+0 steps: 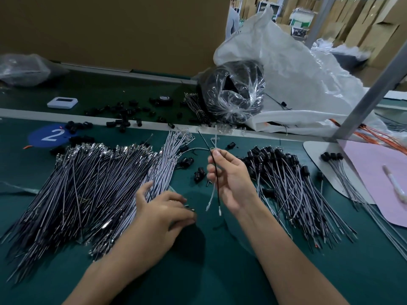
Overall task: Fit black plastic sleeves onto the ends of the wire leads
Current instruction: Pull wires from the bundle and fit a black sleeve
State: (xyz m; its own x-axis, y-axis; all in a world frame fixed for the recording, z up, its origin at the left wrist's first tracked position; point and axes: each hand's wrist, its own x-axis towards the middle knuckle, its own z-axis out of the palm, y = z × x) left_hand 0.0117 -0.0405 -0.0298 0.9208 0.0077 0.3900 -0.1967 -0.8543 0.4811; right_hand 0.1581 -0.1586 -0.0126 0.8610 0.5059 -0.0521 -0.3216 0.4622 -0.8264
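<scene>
Lying across the left half of the bench (198, 271), a large pile of bare wire leads (88, 183) is spread out in a fan, its terminals pointing toward the far edge. The left hand (160, 212) is set against the pile's near right edge with its fingers curled. A small dark piece shows at the fingertips, but whether it is gripped cannot be told. The right hand (231, 179) is raised above the bench's middle, and two wire leads (203, 140), one black and one white, are pinched between its thumb and fingers, their ends hanging below the palm. A heap of sleeved leads (297, 183) is stacked toward the right edge. Loose black sleeves (123, 115) are scattered along the far strip, near a clear bag of sleeves (233, 91) and a white sack (297, 69).
</scene>
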